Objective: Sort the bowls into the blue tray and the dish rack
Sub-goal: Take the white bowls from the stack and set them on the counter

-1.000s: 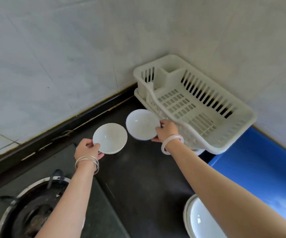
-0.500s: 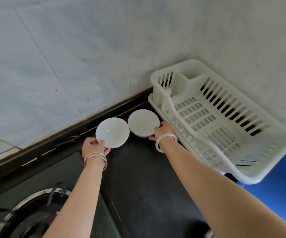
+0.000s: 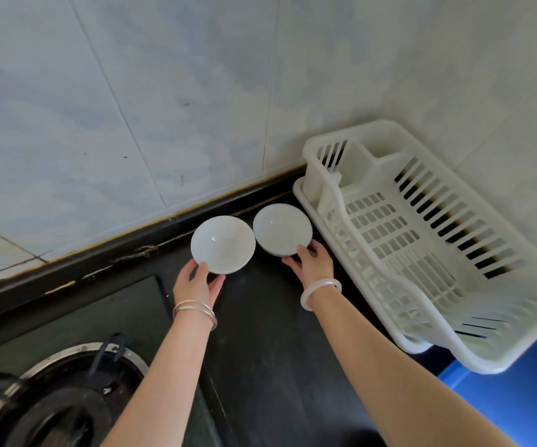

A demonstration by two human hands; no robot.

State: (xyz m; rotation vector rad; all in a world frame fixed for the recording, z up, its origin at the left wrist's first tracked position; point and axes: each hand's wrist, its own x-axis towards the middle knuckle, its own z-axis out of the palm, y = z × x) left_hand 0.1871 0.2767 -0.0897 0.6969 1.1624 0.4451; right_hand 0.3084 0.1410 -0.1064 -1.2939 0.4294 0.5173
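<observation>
At the counter's (image 3: 276,356) front-left corner sits a gas burner (image 3: 51,404). Both bare arms stretch forward toward the back edge. The left hand (image 3: 196,283), silver bangles (image 3: 195,309) at the wrist, pinches the near rim of a white bowl (image 3: 223,244), thumb on top and fingers underneath. Just beside it is a second white bowl (image 3: 282,229), held the same way by the right hand (image 3: 314,264), which wears a pale bangle (image 3: 320,293). I cannot tell whether the bowls touch the counter. The white dish rack (image 3: 422,253) fills the back-right corner, with the blue tray (image 3: 525,391) at its near end.
</observation>
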